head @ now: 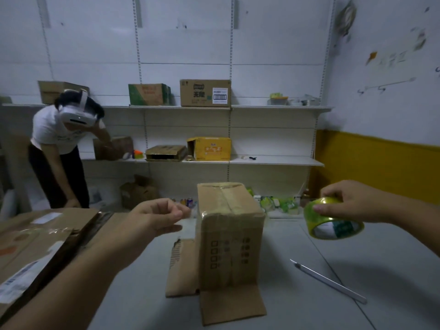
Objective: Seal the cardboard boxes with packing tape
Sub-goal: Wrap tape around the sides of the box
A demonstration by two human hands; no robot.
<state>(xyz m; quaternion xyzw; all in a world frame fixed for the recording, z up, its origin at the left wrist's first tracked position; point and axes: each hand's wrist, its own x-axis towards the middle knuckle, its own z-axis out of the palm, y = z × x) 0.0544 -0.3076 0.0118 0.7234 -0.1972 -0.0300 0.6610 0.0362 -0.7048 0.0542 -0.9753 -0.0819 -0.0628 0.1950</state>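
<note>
Left hand (pixel 159 216) aloft; right hand (pixel 348 202) round tape (pixel 333 219)

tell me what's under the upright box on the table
Cardboard flaps spread flat on the grey table from under the box, front and left. Anything directly beneath is covered.

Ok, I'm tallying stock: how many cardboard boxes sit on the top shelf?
3: a plain brown box at the left end, a green box in the middle, a labelled brown box beside it. The bending person may hide more.

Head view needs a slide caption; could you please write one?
Right hand holds tape roll beside upright box; left hand, fingers curled, by its top.
</note>
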